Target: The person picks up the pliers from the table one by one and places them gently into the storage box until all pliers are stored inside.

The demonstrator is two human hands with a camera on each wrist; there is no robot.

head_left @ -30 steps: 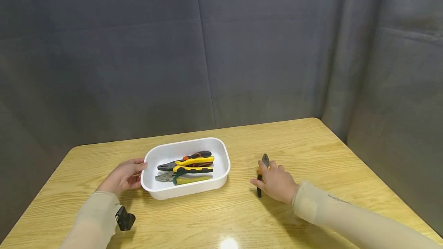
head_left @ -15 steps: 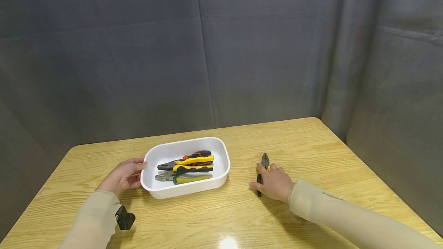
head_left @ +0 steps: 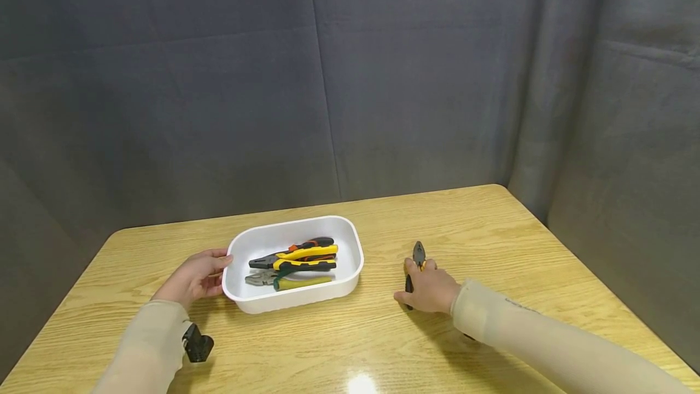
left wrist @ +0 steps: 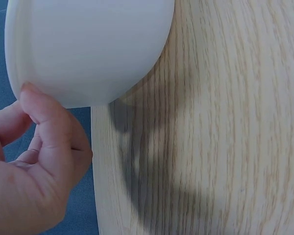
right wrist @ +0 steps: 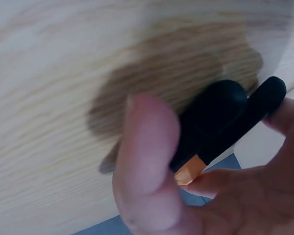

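Note:
At the left, my left hand point(head_left: 195, 277) pinches the near-left rim of a white plastic bin point(head_left: 295, 306); in the left wrist view, the thumb and fingers point(left wrist: 41, 110) meet at its edge. Inside the bin lie several pliers: a yellow-and-black pair point(head_left: 298, 258) on top, a green-and-yellow-handled pair point(head_left: 303, 284) nearer me, and a black-and-red one point(head_left: 319, 242) behind. On the right, my right hand point(head_left: 432, 287) grips another pair of pliers point(head_left: 418, 253), its dark nose pointing away from me. Black-and-orange handles point(right wrist: 235, 125) show between thumb and fingers in the right wrist view.
The wooden table point(head_left: 306, 351) has rounded far corners. A dark grey curtain point(head_left: 235, 96) hangs behind it and along both sides. A small black camera point(head_left: 198, 343) is strapped to my left wrist.
My right hand has shifted slightly left, its fingers drawing in around the pliers, which remain in nearly the same spot. My left hand and the bin have stayed in place.

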